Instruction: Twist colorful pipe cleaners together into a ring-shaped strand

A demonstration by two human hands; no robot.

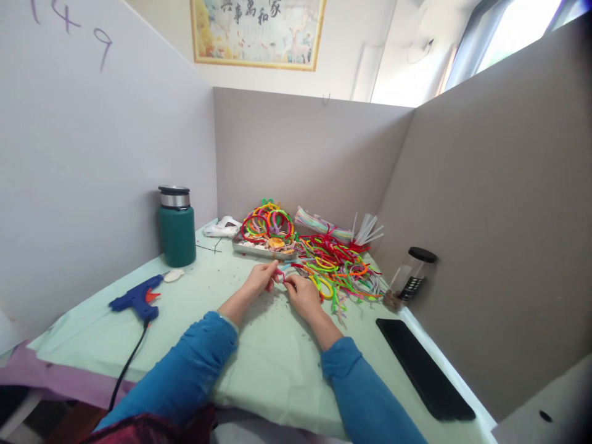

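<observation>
Blue sleeves (198,345) fill the near edge of the head view, bunched in soft folds at the forearms, and out ahead come the hands! Left hand (261,279) and right hand (303,295) meet low over the pale green cloth (268,385), both with fingers pinched together on a thin pink strip (280,275), held right between them (its ends are too small to make out). Steady does it: short, light pinches near each bend should serve best, as bendy material like this would probably kink if forced. Just beyond, what a tangle: slim, fuzzy-looking stems (342,265) in red, green and orange, looped and sprawling. Round rings (256,227) pile on a shiny metal tray (263,251). Off left, a smooth blue glue gun (137,299) lies near a matte green bottle (177,234).
</observation>
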